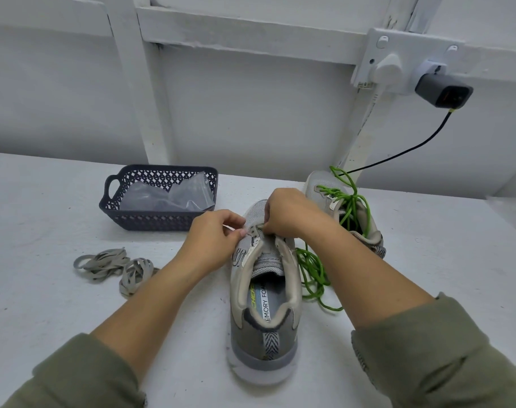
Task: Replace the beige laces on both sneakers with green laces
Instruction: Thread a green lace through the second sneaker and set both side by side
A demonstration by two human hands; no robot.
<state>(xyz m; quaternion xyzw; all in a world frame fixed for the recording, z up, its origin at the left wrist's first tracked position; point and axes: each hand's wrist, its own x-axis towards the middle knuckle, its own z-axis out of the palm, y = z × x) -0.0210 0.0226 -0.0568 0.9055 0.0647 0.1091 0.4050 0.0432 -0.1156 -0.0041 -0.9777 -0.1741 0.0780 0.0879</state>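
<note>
Left hand (218, 240) pinches near sneaker (265, 293) at its eyelet flap, likely steadying it; right hand (292, 214) pinches tight at the lowest eyelets, seemingly threading green lace (309, 269) piled just beside; far sneaker (324, 184) already green-laced; beige laces (112, 265) lie discarded at left.

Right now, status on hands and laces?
Left hand pinches near sneaker at eyelets; right hand pinches green lace there. Far sneaker green-laced. Beige laces off, nothing blocking.

Your white table (44, 290), carrying navy lattice basket (150, 220), heaped beige laces (112, 265), near sneaker (265, 334), green lace (309, 272) coiled alongside, far sneaker (321, 184).
</note>
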